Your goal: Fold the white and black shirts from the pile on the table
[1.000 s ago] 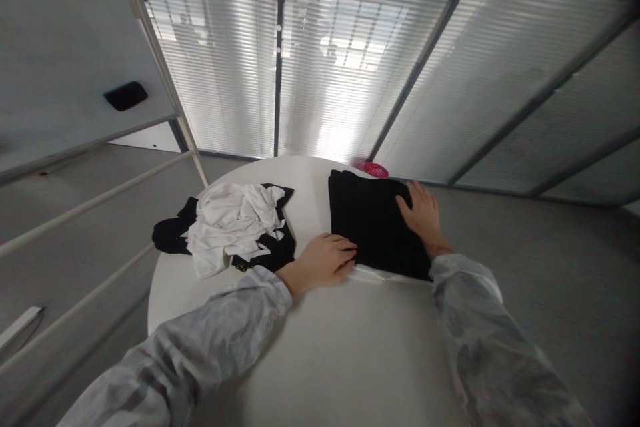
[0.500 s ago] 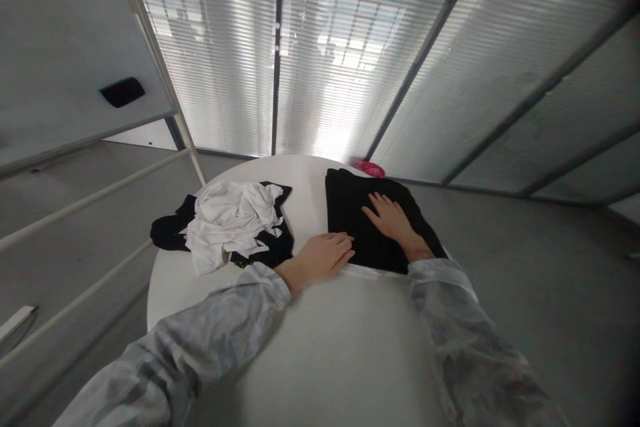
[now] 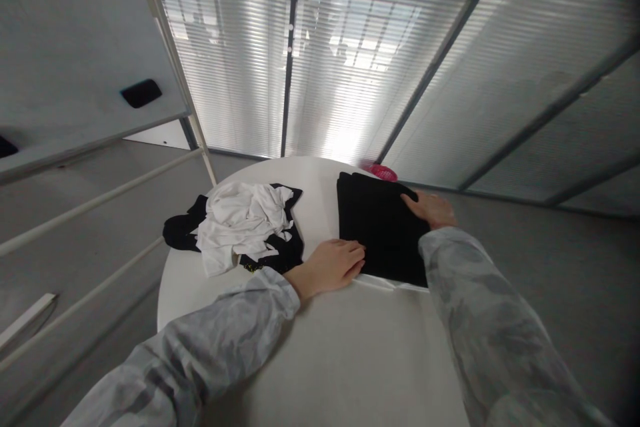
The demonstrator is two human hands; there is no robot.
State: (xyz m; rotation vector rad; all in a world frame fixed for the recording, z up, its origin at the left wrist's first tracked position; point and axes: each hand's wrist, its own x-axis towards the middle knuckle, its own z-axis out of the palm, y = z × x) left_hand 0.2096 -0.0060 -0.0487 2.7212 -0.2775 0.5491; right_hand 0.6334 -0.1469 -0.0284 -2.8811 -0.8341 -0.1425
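A folded black garment lies flat on the round white table, on top of a white layer whose edge shows at its near side. My left hand rests flat on the garment's near left corner, fingers stretched out. My right hand lies on the garment's far right edge with fingers extended, holding nothing. Left of the garment is a crumpled pile of clothes, white cloth heaped over black.
A pink object sits at the table's far edge behind the black garment. A white frame with rails stands at the left. Glass walls with blinds close off the back. Grey floor surrounds the table.
My right hand slid from the garment's middle out to its far right edge. My left hand stayed on the near left corner. The view shifted slightly.
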